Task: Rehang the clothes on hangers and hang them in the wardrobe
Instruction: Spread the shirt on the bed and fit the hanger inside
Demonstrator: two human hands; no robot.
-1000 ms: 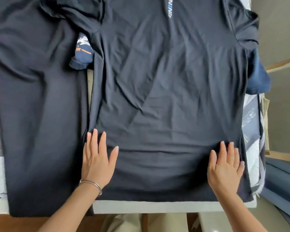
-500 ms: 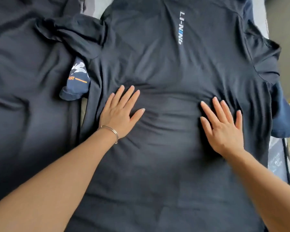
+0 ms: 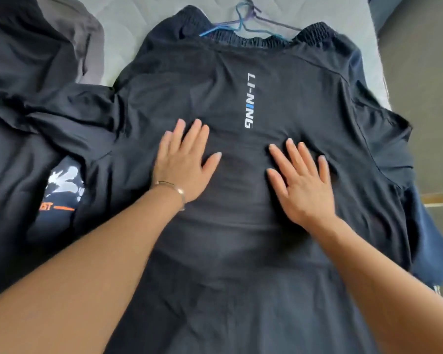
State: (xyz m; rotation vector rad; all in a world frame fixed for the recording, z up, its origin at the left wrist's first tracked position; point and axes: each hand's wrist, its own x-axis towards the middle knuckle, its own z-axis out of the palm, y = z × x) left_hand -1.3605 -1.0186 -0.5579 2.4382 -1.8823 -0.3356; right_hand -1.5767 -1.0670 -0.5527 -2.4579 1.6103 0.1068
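T-shirt (image 3: 230,251) in dark fabric is lying spread out flat on a pale quilted surface (image 3: 138,19), its collar pointing away from the person. White and blue lettering (image 3: 250,100) is running down its upper middle. Both palms are pressing flat on the cloth just below that lettering. The left hand (image 3: 183,162) is keeping its fingers straight and close together with the thumb out, and a thin bracelet (image 3: 173,186) is sitting at its wrist. The right hand (image 3: 301,180) is lying with straight fingers fanned apart. Thin wire hangers (image 3: 243,21), blue and purple, are lying at the collar. A dark garment (image 3: 23,123) is overlapping the left sleeve, a navy piece (image 3: 62,190) with white and orange print is peeking out beside it, and a grey garment (image 3: 87,34) is lying further back.
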